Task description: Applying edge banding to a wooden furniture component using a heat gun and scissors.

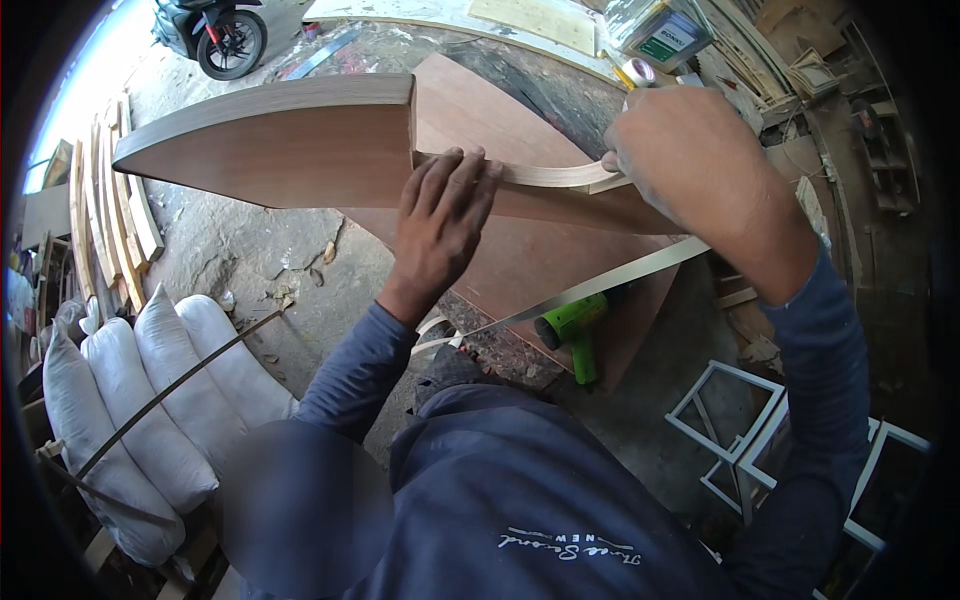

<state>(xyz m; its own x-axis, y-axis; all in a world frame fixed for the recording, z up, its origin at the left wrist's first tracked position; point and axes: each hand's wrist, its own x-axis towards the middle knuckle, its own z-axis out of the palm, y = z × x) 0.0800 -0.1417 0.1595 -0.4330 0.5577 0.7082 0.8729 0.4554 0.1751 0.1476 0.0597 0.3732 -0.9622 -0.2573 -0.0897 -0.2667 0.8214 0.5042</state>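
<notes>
A brown wooden panel [290,150] with a notched, curved outline stands on edge, its pale edge facing up. Along the curved part a thin light edging strip [550,177] follows the rim. My left hand [440,220] lies against the panel, fingers stretched out with their tips at the strip. At the strip's right part, my right hand [690,150] is closed in a fist; whatever it may hold is hidden. A loose length of pale banding [610,285] slants down from below my right hand towards my feet. Under it a green heat gun [575,330] rests on the flat wooden sheet.
A flat reddish wooden sheet [520,262] lies beneath the panel. Beyond it are a clear plastic jug [655,35] and a small yellow-and-white item [636,73]. White sacks [190,390] and timber strips [115,210] are at left, white metal frames [735,430] at lower right, a motorbike [225,40] far off.
</notes>
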